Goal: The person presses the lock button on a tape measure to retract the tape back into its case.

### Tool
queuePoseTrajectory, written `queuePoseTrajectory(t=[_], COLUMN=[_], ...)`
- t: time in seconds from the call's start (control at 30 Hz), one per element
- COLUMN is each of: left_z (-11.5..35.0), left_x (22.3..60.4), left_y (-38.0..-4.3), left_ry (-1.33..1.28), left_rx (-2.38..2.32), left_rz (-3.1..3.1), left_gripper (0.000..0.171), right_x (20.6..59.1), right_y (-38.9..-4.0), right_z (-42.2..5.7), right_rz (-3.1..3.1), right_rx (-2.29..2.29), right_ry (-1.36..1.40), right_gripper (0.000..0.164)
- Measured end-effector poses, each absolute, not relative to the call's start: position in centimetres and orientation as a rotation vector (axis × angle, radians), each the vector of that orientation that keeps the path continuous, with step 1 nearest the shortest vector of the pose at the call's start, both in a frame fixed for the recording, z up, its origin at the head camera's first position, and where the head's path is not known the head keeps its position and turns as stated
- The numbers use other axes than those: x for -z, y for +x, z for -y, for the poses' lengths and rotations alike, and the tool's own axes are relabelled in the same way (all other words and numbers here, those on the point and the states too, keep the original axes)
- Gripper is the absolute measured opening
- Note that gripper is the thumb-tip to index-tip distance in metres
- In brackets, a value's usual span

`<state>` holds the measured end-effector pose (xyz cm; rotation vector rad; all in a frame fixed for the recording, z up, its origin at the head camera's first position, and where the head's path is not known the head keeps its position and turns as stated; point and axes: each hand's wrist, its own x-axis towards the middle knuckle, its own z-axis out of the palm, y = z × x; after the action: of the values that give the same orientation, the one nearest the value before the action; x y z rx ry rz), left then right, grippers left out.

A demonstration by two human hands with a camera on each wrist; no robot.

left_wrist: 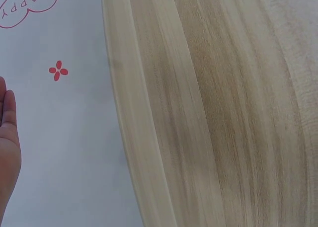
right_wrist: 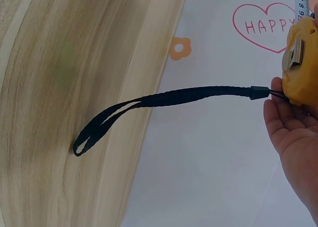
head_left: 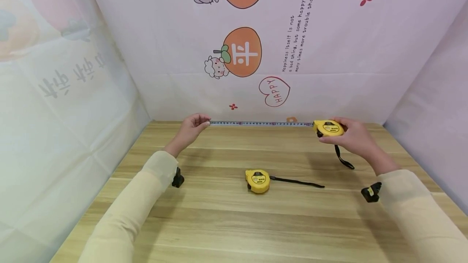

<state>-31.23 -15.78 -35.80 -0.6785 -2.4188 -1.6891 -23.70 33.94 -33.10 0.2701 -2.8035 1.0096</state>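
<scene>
My right hand (head_left: 352, 136) grips a yellow tape measure (head_left: 329, 128) at the back right, and its black wrist strap (right_wrist: 184, 96) hangs down toward the table. From its case a white blade (head_left: 261, 123) with printed numbers runs straight left, in front of the back wall. My left hand (head_left: 191, 130) pinches the blade's free end between thumb and fingers. Only part of the left hand (left_wrist: 7, 147) shows in the left wrist view, and the blade is out of sight there. A second yellow tape measure (head_left: 258, 181) lies on the table between my forearms, apart from both hands.
The second tape's black strap (head_left: 300, 182) stretches to the right on the wood-grain table (head_left: 234, 222). A printed white cloth (head_left: 175, 84) rises as the back wall, with cloth walls at both sides. Black wrist cameras (head_left: 371, 192) sit near the sleeves.
</scene>
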Motion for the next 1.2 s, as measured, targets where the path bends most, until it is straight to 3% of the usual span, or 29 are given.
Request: queuePoseTrajectory(t=[0.33,1.2], left_z=[15.7,14.9], left_x=[35.7,35.8], left_y=[-31.1,-31.2], left_ry=[-0.638,-0.664], left_rx=[1.694,1.685], left_rz=[2.436,2.439], left_gripper=[0.019,0.024], right_x=[33.4,33.7], right_y=[-24.0,-24.3], right_z=[-33.3,-32.3], right_rz=[2.810,2.798], right_rx=[-1.005,-0.994], right_ry=[0.278,0.302], right_gripper=[0.096,0.093])
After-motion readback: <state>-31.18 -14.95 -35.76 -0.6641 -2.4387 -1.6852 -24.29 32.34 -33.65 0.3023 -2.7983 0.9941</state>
